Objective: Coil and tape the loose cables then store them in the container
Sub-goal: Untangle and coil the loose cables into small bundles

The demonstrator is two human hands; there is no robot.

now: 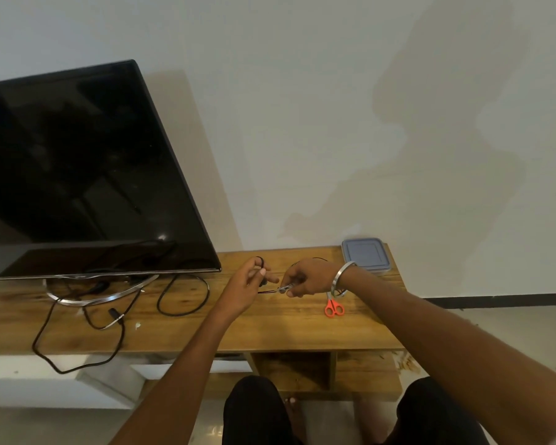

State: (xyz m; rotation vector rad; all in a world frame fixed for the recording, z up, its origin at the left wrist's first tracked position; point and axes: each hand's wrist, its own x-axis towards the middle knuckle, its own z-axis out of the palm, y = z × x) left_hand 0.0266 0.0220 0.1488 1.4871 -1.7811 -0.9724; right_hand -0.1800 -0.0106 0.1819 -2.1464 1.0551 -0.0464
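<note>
Black thin cable (268, 291) spans both hands: left hand (250, 281) pinches its small coil, right hand (305, 279) pinches the plug end, keeping it taut for winding.

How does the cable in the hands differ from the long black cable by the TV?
The held cable is thin, lifted off the table, stretched between left hand and right hand; the long cable is thicker, untouched, sprawled loose, sagging past the table edge. Neither is taped or stored.
</note>
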